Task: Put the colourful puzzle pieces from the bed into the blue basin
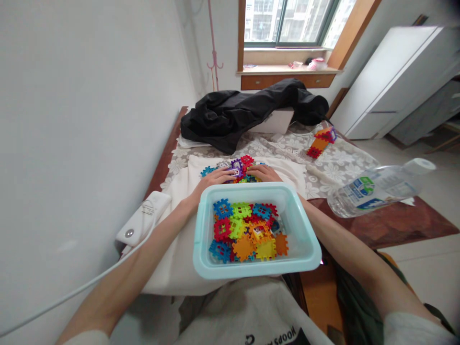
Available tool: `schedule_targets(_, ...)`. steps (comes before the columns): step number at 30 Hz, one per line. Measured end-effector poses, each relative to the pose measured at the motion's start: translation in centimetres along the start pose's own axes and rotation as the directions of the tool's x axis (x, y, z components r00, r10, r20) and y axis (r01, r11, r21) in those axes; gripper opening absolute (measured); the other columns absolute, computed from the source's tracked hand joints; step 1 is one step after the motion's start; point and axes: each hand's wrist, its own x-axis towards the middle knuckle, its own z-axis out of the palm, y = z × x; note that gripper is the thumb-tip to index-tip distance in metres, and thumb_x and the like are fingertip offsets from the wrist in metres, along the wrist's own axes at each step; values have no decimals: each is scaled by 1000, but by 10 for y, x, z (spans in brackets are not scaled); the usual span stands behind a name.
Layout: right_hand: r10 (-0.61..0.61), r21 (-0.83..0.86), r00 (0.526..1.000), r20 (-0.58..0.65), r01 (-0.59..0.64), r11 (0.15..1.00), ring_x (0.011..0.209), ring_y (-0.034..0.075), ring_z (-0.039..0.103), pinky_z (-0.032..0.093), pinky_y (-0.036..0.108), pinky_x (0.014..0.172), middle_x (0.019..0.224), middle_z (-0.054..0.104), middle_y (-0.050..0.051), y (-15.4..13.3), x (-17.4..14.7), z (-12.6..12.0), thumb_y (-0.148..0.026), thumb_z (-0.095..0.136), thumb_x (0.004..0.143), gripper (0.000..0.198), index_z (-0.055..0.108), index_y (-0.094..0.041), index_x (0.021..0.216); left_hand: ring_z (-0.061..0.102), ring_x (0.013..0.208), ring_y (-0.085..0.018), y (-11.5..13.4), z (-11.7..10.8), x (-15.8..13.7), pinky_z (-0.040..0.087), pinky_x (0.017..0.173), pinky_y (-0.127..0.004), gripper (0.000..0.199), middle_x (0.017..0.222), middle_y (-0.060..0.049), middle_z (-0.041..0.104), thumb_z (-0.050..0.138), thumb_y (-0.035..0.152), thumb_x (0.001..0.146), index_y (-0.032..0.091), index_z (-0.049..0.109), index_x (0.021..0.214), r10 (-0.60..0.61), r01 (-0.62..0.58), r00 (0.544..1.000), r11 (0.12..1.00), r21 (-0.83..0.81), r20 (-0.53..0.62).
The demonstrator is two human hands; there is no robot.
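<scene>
Head view: left hand [214, 179] and right hand [265, 172] at a heap of notched plastic tiles [246, 166].
Left fingers fairly straight, laid over a purple tile [235, 171]; right fingers slightly curled at the heap's other side (any actual grip impossible to tell, fingertips being partly lost among the pieces). Heap on a white cloth [179, 273], just past the far rim of a pale blue basin [257, 270]. Best to keep palms low, parting tiles gently rather than pressing down, and to mind the basin, probably easy to nudge with a wrist. Inside it, a loose jumble of more tiles [247, 227]: blue, lime, red, orange, yellow, some with window-like lattices, others solid. Beyond the right forearm [345, 249], a clear, white-capped bottle [377, 187], contents unreadable.
</scene>
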Motion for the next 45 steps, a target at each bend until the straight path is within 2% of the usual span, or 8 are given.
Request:
schedule_targets(3,-7,2,1000,2,7,1000,138,36,60,48,59,118,149,66,13,-2,-1,-1,-39,72,100,41,71,-30,140,53,153,-30,0,0,0,37,131,-58,36,146,-10,72,62,38,104,25,74,136,-7,7,1000,1000,26,-22)
schedule_targets(9,-45,7,998,41,45,999,154,35,47,36,61,129,159,59,9,-9,-1,1,-44,69,103,37,71,-33,138,61,144,-28,6,0,0,43,127,-53,37,147,-10,72,59,38,107,26,73,138,4,2,998,995,102,-55)
schedule_targets(16,-39,146,993,-113,56,988,134,31,63,49,54,116,141,70,14,-21,0,-7,-52,60,107,29,70,-27,117,69,132,-27,9,7,0,51,118,-47,38,138,-11,76,52,38,110,21,71,138,-81,111,977,983,146,-198)
schedule_targets(20,16,187,988,-156,13,982,114,29,68,54,50,105,119,75,11,-24,-3,-8,-53,64,103,29,70,-27,114,70,132,-26,6,6,1,51,119,-47,36,136,-10,77,53,40,109,23,74,133,-53,74,983,990,118,-177)
schedule_targets(27,-19,37,1000,-17,20,999,119,32,62,49,52,109,126,74,14,-15,-1,-4,-44,62,105,38,70,-24,136,68,136,-27,3,7,3,49,122,-50,36,136,-10,78,55,43,109,22,76,130,26,-5,989,989,148,-143)
schedule_targets(35,-99,-31,992,75,102,994,107,28,63,46,47,102,111,76,10,-11,5,-2,-38,60,108,23,75,-23,117,68,137,-29,3,4,3,51,121,-51,32,133,-10,79,56,41,109,23,77,124,58,-40,990,990,135,-128)
schedule_targets(39,-78,-67,990,114,86,994,111,28,61,42,47,105,114,75,10,-19,5,-6,-37,61,107,23,75,-26,122,67,137,-30,6,1,3,50,121,-52,31,135,-11,78,59,41,107,23,77,125,40,-28,993,994,108,-111)
schedule_targets(45,-97,-17,990,99,100,995,112,26,62,44,47,106,114,74,9,-24,3,-8,-39,61,108,20,75,-25,112,66,139,-29,6,2,3,49,122,-52,31,136,-11,77,59,38,107,23,77,127,27,-19,995,997,81,-97)
